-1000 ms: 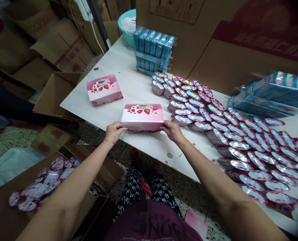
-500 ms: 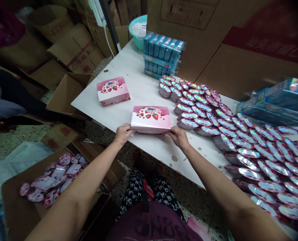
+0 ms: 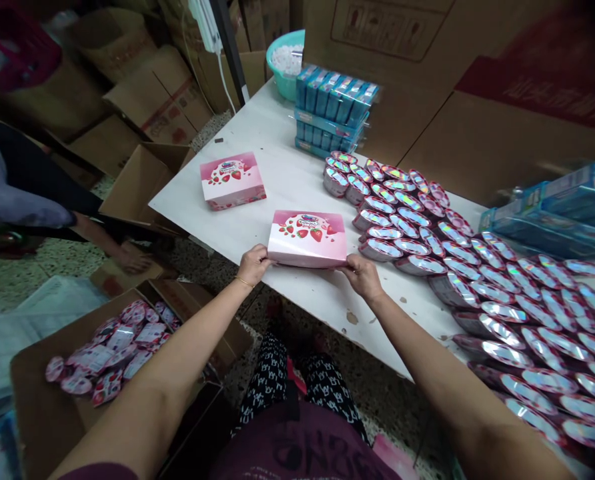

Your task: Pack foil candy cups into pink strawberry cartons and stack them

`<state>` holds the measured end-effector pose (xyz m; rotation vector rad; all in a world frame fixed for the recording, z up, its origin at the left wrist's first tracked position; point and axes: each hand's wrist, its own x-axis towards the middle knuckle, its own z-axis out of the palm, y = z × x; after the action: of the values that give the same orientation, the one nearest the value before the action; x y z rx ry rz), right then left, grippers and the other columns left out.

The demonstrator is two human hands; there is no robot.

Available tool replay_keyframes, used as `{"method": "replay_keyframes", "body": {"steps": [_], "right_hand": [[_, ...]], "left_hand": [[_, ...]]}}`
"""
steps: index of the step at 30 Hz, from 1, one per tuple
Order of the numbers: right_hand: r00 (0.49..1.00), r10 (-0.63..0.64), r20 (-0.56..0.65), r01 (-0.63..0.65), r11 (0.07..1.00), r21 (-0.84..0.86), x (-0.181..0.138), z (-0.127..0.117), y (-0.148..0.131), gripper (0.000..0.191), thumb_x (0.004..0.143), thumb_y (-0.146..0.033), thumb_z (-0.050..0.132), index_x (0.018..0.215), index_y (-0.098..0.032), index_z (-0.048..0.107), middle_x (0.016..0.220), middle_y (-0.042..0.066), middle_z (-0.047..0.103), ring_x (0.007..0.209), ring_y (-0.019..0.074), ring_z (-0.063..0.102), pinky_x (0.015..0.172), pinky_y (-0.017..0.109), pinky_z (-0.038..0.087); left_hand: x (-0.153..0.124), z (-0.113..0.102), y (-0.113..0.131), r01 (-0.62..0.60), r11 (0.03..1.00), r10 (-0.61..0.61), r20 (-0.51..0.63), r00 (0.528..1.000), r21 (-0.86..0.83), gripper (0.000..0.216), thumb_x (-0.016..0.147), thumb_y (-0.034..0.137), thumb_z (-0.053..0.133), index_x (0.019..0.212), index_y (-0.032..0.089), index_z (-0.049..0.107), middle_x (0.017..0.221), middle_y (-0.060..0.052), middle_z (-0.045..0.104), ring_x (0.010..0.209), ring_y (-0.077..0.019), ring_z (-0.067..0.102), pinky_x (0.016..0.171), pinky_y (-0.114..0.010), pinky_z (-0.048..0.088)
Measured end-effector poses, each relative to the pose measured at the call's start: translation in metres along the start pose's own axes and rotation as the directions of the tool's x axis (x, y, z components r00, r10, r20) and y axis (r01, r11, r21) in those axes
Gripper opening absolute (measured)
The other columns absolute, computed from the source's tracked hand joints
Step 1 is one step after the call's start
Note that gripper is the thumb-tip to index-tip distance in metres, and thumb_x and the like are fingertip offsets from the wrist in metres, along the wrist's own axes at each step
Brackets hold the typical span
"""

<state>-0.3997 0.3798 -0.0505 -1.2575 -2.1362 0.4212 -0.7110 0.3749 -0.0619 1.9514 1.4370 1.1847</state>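
Note:
A pink and white cardboard box (image 3: 306, 240) with strawberries printed on its lid lies at the table's near edge. My left hand (image 3: 255, 265) pinches its near left corner, a thin bracelet at the wrist. At the near right corner my right hand (image 3: 363, 275) grips the same box, thumb and fingers closed on its lower edge. The box looks closed on top; its underside is hidden. Farther left on the table sits a second, matching strawberry box (image 3: 233, 180), touched by neither hand.
Rows of shiny-lidded oval packs (image 3: 457, 257) cover the table's right side. Blue packs (image 3: 333, 107) are stacked at the back, beside a turquoise basin (image 3: 282, 83). An open carton (image 3: 35, 373) of pink packets stands lower left. Another person's hand (image 3: 136, 259) reaches in at left.
The view has shifted slightly, so the table things appear a little farther right. At left, another person's forearm and hand have come into view. Both my hands keep hold of the box.

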Motion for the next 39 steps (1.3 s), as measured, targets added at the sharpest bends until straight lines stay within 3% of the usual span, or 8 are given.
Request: {"method": "replay_keyframes", "body": {"steps": [3,6,12,17,21,26,33,39], "right_hand": [[0.999,0.01,-0.043,-0.014,0.996,-0.091,-0.002,-0.014,-0.016,0.024,0.08,-0.043,0.053,0.078,-0.019,0.059,0.075,0.006,0.059,0.067,0.0183,0.055,0.061,0.031,0.043],[0.984,-0.095,-0.154,0.053,0.964,-0.26,0.01,-0.02,-0.051,0.046,0.074,-0.044,0.061,0.11,-0.017,0.052,0.112,0.015,0.054,0.102,0.0288,0.05,0.085,0.043,0.04],[0.942,-0.277,0.189,0.331,0.854,-0.401,0.056,0.023,-0.097,0.074,0.072,-0.021,0.065,0.136,-0.03,0.029,0.144,0.006,0.03,0.132,0.035,0.018,0.104,0.056,0.016],[0.948,-0.24,0.207,0.314,0.798,-0.515,0.054,0.04,-0.083,0.056,0.084,-0.014,0.046,0.136,-0.031,0.032,0.144,0.004,0.03,0.13,0.0329,0.022,0.103,0.053,0.022],[0.948,-0.247,0.201,0.318,0.767,-0.557,0.046,0.044,-0.078,0.057,0.084,-0.013,0.044,0.136,-0.032,0.031,0.144,0.002,0.029,0.131,0.033,0.02,0.103,0.056,0.021],[0.925,-0.281,0.257,0.378,0.756,-0.535,0.043,0.046,-0.07,0.056,0.087,-0.018,0.043,0.139,-0.029,0.026,0.145,0.002,0.028,0.133,0.0309,0.018,0.105,0.056,0.016],[0.927,-0.234,0.292,0.357,0.783,-0.509,0.035,0.016,-0.038,0.065,0.083,-0.018,0.05,0.14,-0.033,0.021,0.147,0.002,0.023,0.135,0.0272,0.01,0.107,0.054,0.012],[0.925,-0.181,0.335,0.29,0.905,-0.312,0.03,0.019,-0.025,0.058,0.083,-0.03,0.053,0.136,-0.034,0.031,0.148,0.0,0.02,0.136,0.0265,0.004,0.108,0.053,0.007]], "left_hand": [[0.003,-0.002,-0.001,0.025,0.999,-0.027,0.054,0.998,0.043,0.018,0.071,0.028,0.06,0.057,0.017,0.057,0.065,0.001,0.048,0.063,-0.0121,0.049,0.06,-0.024,0.04],[0.007,-0.005,0.0,0.081,0.996,-0.086,0.1,0.991,0.047,0.019,0.066,0.026,0.066,0.054,0.016,0.055,0.062,0.003,0.048,0.059,-0.0112,0.049,0.057,-0.023,0.039],[0.009,-0.002,0.006,0.216,0.968,-0.234,0.156,0.96,0.124,0.018,0.061,0.023,0.072,0.06,0.016,0.055,0.059,0.003,0.051,0.055,-0.011,0.048,0.054,-0.023,0.038],[0.002,-0.008,0.012,0.219,0.955,-0.266,0.25,0.931,0.202,0.026,0.066,0.03,0.069,0.085,0.016,0.056,0.07,0.001,0.058,0.06,-0.0127,0.053,0.059,-0.025,0.043],[-0.005,-0.017,0.023,0.074,0.948,-0.118,0.125,0.985,0.31,0.062,0.069,0.036,0.067,0.121,0.014,0.04,0.114,-0.013,0.055,0.095,-0.021,0.057,0.08,-0.034,0.046],[0.013,-0.009,0.05,-0.273,0.791,0.127,0.29,0.949,0.548,0.093,0.064,0.045,0.07,0.137,0.011,0.023,0.145,-0.02,0.02,0.135,-0.0306,0.015,0.106,-0.044,0.021],[0.027,0.02,0.047,-0.4,0.698,0.108,0.466,0.878,0.593,0.075,0.077,0.027,0.059,0.14,0.016,0.021,0.148,-0.013,0.016,0.136,-0.0255,0.014,0.109,-0.042,0.017],[0.016,0.031,0.031,-0.306,0.815,0.077,0.432,0.899,0.491,0.066,0.08,0.02,0.054,0.139,0.024,0.025,0.149,-0.008,0.016,0.137,-0.027,0.007,0.11,-0.048,0.009]]}}
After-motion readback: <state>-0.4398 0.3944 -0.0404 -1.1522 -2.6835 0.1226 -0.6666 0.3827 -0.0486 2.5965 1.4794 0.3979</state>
